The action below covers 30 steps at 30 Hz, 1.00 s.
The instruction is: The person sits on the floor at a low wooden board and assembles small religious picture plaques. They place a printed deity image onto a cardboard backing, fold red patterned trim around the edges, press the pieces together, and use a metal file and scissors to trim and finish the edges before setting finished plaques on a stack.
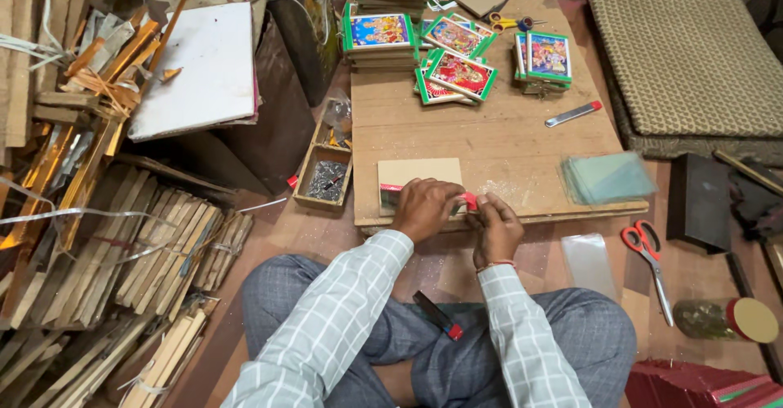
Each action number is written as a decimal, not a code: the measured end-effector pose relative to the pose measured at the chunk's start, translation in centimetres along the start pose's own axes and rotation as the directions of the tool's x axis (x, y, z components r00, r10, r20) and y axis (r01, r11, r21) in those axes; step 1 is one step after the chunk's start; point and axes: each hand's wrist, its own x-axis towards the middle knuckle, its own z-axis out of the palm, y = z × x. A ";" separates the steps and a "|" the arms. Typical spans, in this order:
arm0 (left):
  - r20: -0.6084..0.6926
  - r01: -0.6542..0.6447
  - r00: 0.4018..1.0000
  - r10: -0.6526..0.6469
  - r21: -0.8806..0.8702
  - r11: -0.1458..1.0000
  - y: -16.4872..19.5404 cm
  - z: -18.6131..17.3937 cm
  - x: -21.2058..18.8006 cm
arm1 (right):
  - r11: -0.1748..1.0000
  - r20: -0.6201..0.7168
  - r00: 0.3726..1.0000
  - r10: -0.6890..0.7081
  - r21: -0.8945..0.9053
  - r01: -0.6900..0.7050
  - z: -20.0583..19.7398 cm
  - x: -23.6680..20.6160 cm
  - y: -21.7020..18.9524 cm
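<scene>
Where the floor meets the low wooden surface [506, 143], clutter crowds in from the left: a heap of wooden frame strips [122, 253] lies bundled with pale strapping, a white board [200, 69] leans above it, and a small wooden tray of nails [325, 178] sits just beside the surface's left edge. Further right, on the far part of the surface, stacks of green-bordered framed pictures [457, 49] stand and lie close together, with yellow-handled scissors [510, 23] among them. A utility knife [573, 113] with a red tip rests alone near the right side, and a pile of clear glass panes [605, 177] lies at the right edge. Beyond that are a woven mat [693, 57], a dark box [697, 200], red-handled scissors [648, 265] on the floor and a round container with a tan lid [730, 318]. A dark tool with a red end [437, 315] lies on the lap between the knees.

At the near edge of the surface lies a small frame with a plain cardboard back [418, 173], face down, red trim showing at its side. Nothing stands between it and the person. The left hand [424, 208] presses down on the frame's near edge, fingers curled over it. The right hand [496, 220], touching the left, pinches the red corner of the frame between thumb and fingertips. Both checked sleeves reach forward from crossed legs, wrists close together.
</scene>
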 end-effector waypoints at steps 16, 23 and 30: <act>-0.054 -0.032 0.998 0.030 -0.041 0.999 0.7 -0.4 -1.3 | 0.994 -0.037 0.994 0.105 -0.009 -0.105 -0.1 -0.4 -1.5; -0.039 -0.053 0.998 0.052 -0.028 0.998 0.8 -0.8 -1.1 | 0.996 0.004 0.998 0.057 -0.071 -0.056 -0.4 -0.2 -0.3; -0.032 -0.029 0.999 0.029 0.012 1.000 1.0 -0.9 -0.6 | 0.978 0.082 0.996 -0.045 -0.199 0.060 0.7 0.1 0.8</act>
